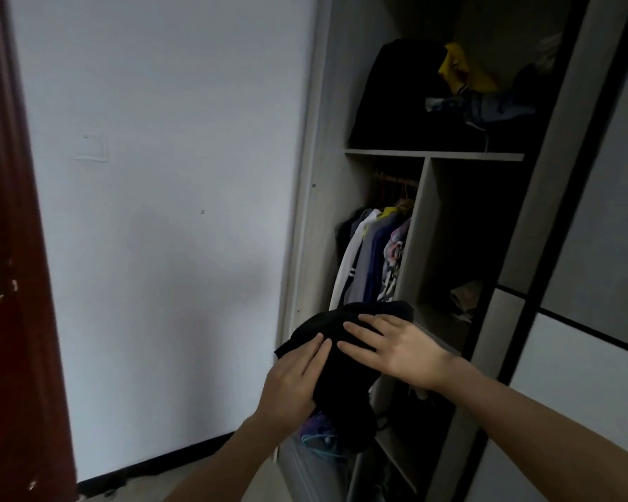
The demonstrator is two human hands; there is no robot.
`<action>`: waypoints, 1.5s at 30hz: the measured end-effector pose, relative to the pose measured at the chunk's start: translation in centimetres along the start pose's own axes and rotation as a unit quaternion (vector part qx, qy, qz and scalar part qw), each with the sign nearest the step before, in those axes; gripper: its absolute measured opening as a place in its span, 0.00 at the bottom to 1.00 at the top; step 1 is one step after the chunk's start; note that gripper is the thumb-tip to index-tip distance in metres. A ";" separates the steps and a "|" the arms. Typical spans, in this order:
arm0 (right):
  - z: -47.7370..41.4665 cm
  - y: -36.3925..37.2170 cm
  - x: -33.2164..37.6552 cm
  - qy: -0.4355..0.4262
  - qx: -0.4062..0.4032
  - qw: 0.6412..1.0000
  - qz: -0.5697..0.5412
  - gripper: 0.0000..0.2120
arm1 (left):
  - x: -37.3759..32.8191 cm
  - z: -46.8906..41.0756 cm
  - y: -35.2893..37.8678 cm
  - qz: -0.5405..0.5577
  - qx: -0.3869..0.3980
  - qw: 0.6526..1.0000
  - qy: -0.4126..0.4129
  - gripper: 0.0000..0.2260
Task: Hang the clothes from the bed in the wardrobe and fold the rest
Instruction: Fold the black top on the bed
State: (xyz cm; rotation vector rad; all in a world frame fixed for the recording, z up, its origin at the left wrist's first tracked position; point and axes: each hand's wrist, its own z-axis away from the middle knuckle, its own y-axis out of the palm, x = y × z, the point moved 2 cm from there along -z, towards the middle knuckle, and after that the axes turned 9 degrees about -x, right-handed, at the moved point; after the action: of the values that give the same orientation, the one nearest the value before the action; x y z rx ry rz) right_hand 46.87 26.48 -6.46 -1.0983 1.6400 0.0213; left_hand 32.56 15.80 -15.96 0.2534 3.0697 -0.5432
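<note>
Head view: left hand (290,378) and right hand (396,349) lie flat on a bunched black garment (341,389), fingers (359,328) straight and released, before the open wardrobe (432,155). Hanging clothes (370,255) crowd just behind it; bare wall (178,211) and floor (214,472) lie leftward.

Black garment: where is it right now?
In the head view the black garment is low and centre, under the flat left hand and right hand, in front of the open wardrobe, just below the hanging clothes.
</note>
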 end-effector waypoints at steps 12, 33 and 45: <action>-1.5 9.3 -6.5 0.090 0.107 0.990 0.030 0.17 | 10.2 -3.3 9.9 0.198 -0.021 0.966 -0.164 0.42; 4.8 19.6 -19.0 0.337 0.006 0.933 0.123 0.17 | 19.2 -11.1 29.7 0.389 0.101 0.887 -0.229 0.42; 7.2 15.9 -19.5 0.670 -0.011 0.703 0.237 0.19 | 14.6 -14.5 33.9 0.439 0.129 0.888 -0.035 0.43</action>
State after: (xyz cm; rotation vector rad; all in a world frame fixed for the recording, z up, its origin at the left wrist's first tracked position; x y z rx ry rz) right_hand 41.20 51.67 -2.13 -0.5778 3.2127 -0.5531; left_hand 23.82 54.47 -14.48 1.4670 2.3971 -0.8255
